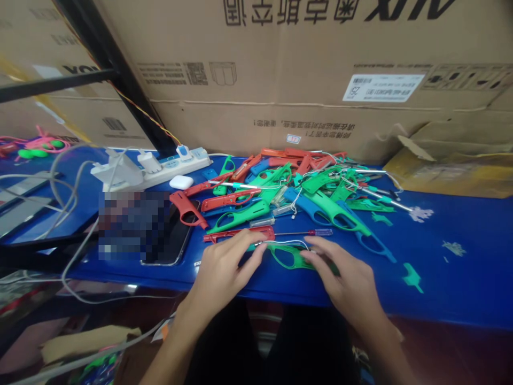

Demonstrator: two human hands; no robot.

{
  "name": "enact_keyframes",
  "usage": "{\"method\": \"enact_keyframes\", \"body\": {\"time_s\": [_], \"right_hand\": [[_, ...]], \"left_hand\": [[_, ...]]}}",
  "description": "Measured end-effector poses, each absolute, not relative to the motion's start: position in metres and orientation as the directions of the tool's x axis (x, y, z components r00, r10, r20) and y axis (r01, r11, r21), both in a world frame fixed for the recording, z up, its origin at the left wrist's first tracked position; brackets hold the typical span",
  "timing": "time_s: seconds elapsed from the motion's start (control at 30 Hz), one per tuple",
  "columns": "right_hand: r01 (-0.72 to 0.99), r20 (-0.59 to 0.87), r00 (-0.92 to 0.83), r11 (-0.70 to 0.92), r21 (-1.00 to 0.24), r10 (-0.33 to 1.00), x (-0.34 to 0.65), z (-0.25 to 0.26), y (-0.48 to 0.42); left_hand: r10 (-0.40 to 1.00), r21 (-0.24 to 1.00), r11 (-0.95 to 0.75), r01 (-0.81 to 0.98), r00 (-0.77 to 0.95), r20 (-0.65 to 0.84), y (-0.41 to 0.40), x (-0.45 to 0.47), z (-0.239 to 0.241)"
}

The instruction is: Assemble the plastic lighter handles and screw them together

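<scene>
My left hand [224, 270] is closed, with thumb and forefinger pinched at the left end of a thin white wire [284, 241]. That wire arches across to my right hand [348, 270]. Under it lies a green lighter shell [289, 258] with a looped handle, near the table's front edge. The fingers of my right hand close round the shell's right end, beside the wire's other end; the exact grip is partly hidden. Just beyond my hands are a red lighter shell [240, 233] and a screwdriver with a purple clear handle [320, 232].
A heap of red, green and blue lighter shells [248, 214] with metal tubes covers the blue table's [460, 289] middle. Left are a power strip [168, 166], a white earphone case [181, 183] and a dark phone [172, 246]. Big cardboard boxes [260, 117] stand behind.
</scene>
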State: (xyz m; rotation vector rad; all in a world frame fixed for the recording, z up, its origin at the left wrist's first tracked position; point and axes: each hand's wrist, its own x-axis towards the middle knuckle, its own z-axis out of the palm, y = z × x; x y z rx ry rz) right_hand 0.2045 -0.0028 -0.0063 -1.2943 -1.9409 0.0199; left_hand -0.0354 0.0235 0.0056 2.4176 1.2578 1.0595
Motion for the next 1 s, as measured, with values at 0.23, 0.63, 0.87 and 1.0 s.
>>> {"method": "enact_keyframes", "body": {"time_s": [0.23, 0.63, 0.87, 1.0], "right_hand": [[0.778, 0.597, -0.256, 0.528, -0.339, 0.760, 0.207, -0.009, -0.003], [0.631, 0.527, -0.218, 0.531, -0.566, 0.821, 0.207, 0.003, -0.003], [0.556, 0.431, -0.190, 0.458, -0.694, 0.882, 0.208, 0.008, -0.004], [0.549, 0.432, -0.170, 0.449, -0.705, 0.886, 0.209, 0.007, -0.004]], "left_hand": [[0.743, 0.452, -0.655, 0.605, 0.409, 0.530, 0.024, -0.038, 0.002], [0.780, 0.473, -0.615, 0.631, 0.397, 0.484, 0.022, -0.039, 0.002], [0.793, 0.503, -0.604, 0.618, 0.400, 0.460, 0.023, -0.037, 0.003], [0.768, 0.473, -0.634, 0.612, 0.427, 0.477, 0.022, -0.038, 0.003]]}}
